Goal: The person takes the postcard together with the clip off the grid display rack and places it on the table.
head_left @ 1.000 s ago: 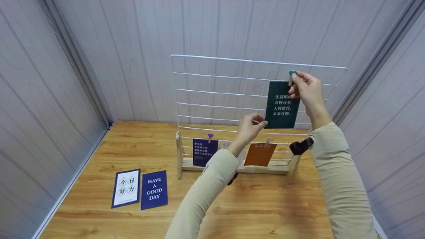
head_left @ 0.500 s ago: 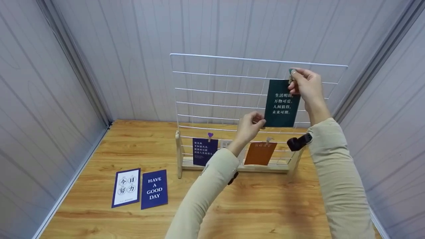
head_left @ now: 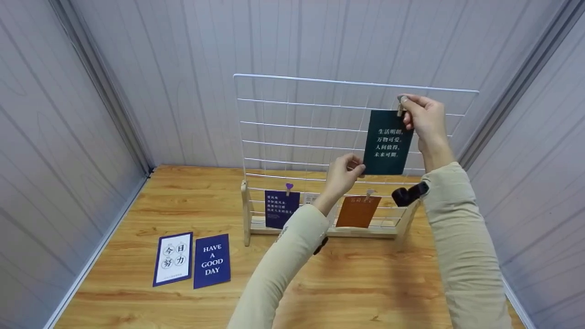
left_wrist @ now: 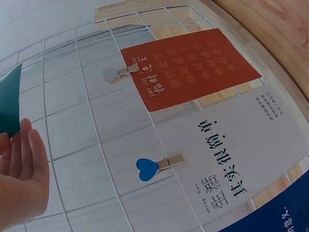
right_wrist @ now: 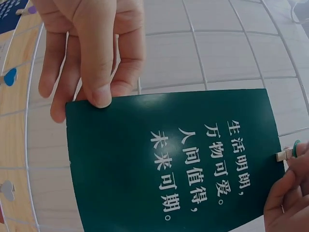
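Note:
A dark green card [head_left: 387, 148] with white characters stands upright before the upper right of a white wire grid rack [head_left: 356, 83]. My left hand [head_left: 343, 173] pinches the card's lower left edge between thumb and fingers; the right wrist view shows the thumb [right_wrist: 100, 72] over its face. At the card's top edge, near its right corner, my right hand [head_left: 427, 119] pinches a small wooden clothespin [right_wrist: 284, 155] with a green top. The clothespin's jaws meet the card's edge. Whether they also catch a grid wire is hard to tell.
Low on the rack hang a navy card [head_left: 282, 209], an orange card [head_left: 358, 211] and a white card [left_wrist: 241, 145], with heart-topped clothespins. Two cards lie at the table's left, one white with a blue border [head_left: 172, 259], one blue [head_left: 212, 261]. Panel walls enclose the table.
My right hand has risen slightly with the clothespin and the green card, and its fingers have shifted right, uncovering more of the card's text. My left hand has barely moved.

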Demonstrator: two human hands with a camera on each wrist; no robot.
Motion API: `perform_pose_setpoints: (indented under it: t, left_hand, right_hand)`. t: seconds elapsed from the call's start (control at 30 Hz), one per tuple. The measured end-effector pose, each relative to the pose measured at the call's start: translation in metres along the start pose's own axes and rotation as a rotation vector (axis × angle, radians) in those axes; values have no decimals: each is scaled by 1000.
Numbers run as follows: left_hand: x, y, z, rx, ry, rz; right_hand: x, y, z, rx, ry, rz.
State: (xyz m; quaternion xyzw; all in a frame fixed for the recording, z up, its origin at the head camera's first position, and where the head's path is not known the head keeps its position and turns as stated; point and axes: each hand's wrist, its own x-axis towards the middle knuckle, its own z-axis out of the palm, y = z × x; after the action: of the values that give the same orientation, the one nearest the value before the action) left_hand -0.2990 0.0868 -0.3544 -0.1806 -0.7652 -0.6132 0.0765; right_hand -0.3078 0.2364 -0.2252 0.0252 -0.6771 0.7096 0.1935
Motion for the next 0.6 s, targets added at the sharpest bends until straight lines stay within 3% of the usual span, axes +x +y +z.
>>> perform_pose_setpoints:
  t: [0.43,0.6]
  left_hand:
    - [0,0,-1,27,10,13]
    - [-1,0,-1,52,8,21]
  right_hand:
    - [0,1,0,42,43,-18]
    - [0,0,1,114,63,-17]
